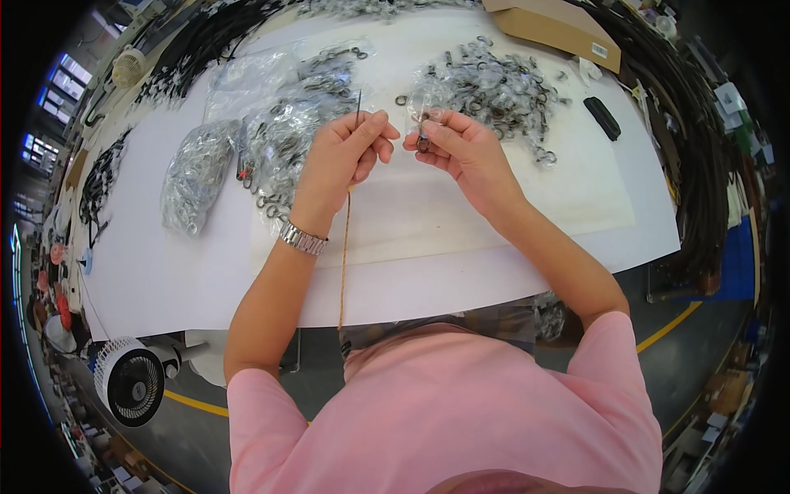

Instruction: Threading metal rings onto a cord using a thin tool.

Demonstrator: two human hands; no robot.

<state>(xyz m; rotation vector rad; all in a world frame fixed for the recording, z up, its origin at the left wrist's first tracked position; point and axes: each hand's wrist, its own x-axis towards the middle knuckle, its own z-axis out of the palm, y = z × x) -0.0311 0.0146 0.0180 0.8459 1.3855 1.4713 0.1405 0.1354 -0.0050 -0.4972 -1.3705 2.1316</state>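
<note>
My left hand (350, 152) is closed with thumb and fingers together. A narrow cord or edge-on strap (344, 255) runs through it, tan below the hand and hanging past the table edge. Its dark end (359, 103) sticks up above the fingers. Close by on the right, my right hand (461, 148) pinches a small dark metal clasp (423, 143) with clear plastic around it. The hands are apart, above the table. Beyond them lie a pile of plastic-wrapped metal clasps (502, 95) and another heap of wrapped clasps (304, 115) on the left.
A filled clear bag (197, 177) lies left on the white table (164, 284). A black oblong object (602, 118) and a cardboard box (559, 33) are at the right. Dark straps (206, 41) lie at the far left. A fan (132, 383) stands below the table's left edge.
</note>
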